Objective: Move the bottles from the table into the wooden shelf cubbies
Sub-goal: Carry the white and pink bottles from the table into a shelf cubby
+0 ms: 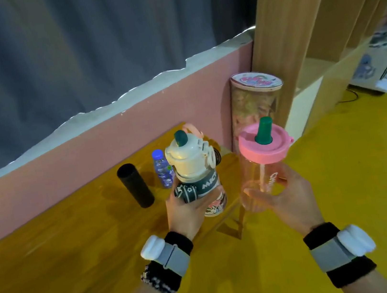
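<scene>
While you carry a bottle in each hand, the main danger is the shelf [300,30] itself: its tall wooden side stands between you and the cubbies, which open far at the right, and a fast turn can knock a bottle against that board.

The table [55,267] is next. Your left hand [187,212] holds the white-capped bottle [194,168] above the right end of the table, fingers closed around its lower body. The grip sits low and the heavy cap is high, so I think it can tip forward if you swing.

The tall cup with a printed lid [256,101] stands beyond the right end of the table, against the shelf side; whether it rests on the floor I cannot tell. Passing close may push it over.

Your right hand [285,195] wraps the pink-lidded bottle [262,161] past the table's right edge, over the yellow floor. Its clear wall looks smooth, so a loose hold may slip.

The black cylinder [135,185] and the small water bottle [164,173] wait near the back edge.
</scene>
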